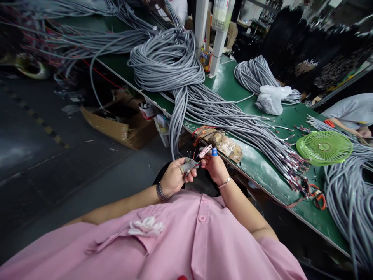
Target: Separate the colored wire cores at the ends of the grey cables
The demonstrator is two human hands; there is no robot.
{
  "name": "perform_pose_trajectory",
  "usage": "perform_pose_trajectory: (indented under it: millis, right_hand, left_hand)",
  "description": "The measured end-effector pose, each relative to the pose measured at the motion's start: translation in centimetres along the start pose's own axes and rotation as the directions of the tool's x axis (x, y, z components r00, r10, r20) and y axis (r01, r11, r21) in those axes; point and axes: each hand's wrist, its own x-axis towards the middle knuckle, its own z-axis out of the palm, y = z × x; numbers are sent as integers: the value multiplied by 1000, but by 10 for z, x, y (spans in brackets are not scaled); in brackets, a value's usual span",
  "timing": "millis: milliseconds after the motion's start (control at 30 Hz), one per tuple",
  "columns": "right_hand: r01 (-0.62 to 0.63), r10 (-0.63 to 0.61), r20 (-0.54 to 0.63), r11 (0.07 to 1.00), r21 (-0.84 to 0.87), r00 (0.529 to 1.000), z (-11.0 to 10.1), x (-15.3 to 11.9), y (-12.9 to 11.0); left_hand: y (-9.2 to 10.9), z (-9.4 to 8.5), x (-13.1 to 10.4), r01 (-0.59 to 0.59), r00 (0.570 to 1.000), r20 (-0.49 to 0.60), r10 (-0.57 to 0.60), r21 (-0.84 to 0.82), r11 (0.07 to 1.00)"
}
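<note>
My left hand (174, 175) is closed around the end of a grey cable (185, 175), with a grey covering over its thumb. Thin coloured wires (192, 156) fan out from that end. Close beside it, my right hand (216, 168) is closed, its fingers near the wires and a blue cap on one fingertip. A small pale pink piece with dark marks (205, 151) sticks up from the right fingers; its exact kind is unclear. Both hands are in front of my body, near the table edge.
A green table (250, 149) carries a large coil of grey cables (166, 58), a taped block (225, 144), a green fan guard (324, 147) and orange-handled scissors (318, 197). A cardboard box (116, 126) stands on the floor at left. Another person's arm (346, 127) is at right.
</note>
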Motion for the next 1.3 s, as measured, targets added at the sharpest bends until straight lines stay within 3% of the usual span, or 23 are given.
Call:
perform_pose_trajectory:
  millis: [267,533,733,1000,1133,1300]
  right_hand:
    - [26,-28,10,984,176,1000,12,10,1]
    - [67,-60,-53,986,154,997,13,13,4]
    - [10,-13,14,977,215,1000,12,10,2]
    - [-81,82,6,956,283,997,4,6,-3]
    - [-105,98,36,960,259,994,4,4,-5]
    - [-15,12,14,985,171,1000,8,1,-8]
  left_hand:
    - [-5,8,6,-1,1000,-31,1,0,1000]
    - [-10,7,6,28,999,-40,-27,24,999]
    - [-8,5,6,13,1000,-19,-13,7,1000]
    - [-5,2,-2,57,998,2,-57,6,998]
    - [0,0,-5,128,991,43,-126,-58,990]
    - [2,-1,-5,184,982,75,-176,-128,974]
